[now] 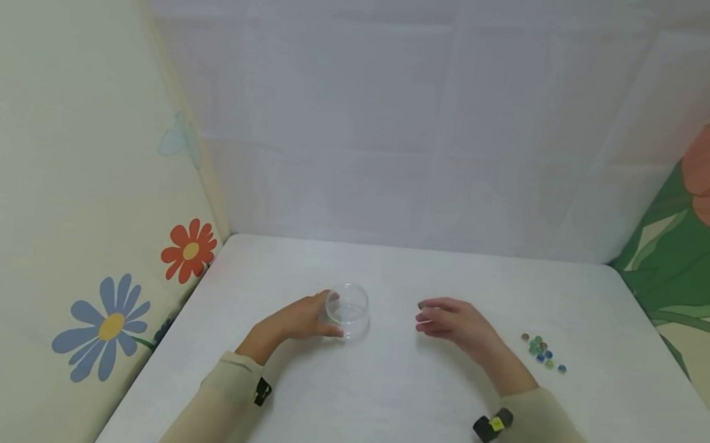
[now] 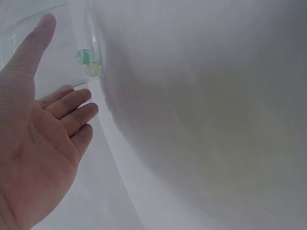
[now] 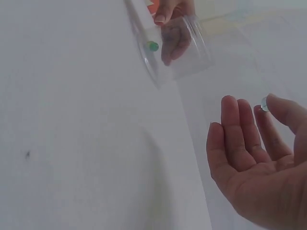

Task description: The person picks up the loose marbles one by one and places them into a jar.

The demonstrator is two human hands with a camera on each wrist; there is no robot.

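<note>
Head view shows loose marbles (image 1: 543,347); left wrist view, two marbles (image 2: 92,69) in cup (image 2: 57,62).

Upright clear cup (image 1: 348,310) holds two greenish marbles (image 2: 83,57); pinched pale marble (image 3: 264,104) apart, loose marbles (image 1: 540,358) farther right

The table (image 1: 371,417) is white. A creased pale sheet (image 1: 351,110) hangs behind it. Flowers (image 1: 112,326) brighten both side walls (image 1: 37,120).

The person's left forearm (image 1: 209,401) and right forearm (image 1: 563,439) angled inward, the hands well apart. The left hand (image 1: 300,317) held its thumb spread from gently curved fingers; the right hand (image 1: 453,322) pinched with thumb and index finger, three fingers extended.
</note>
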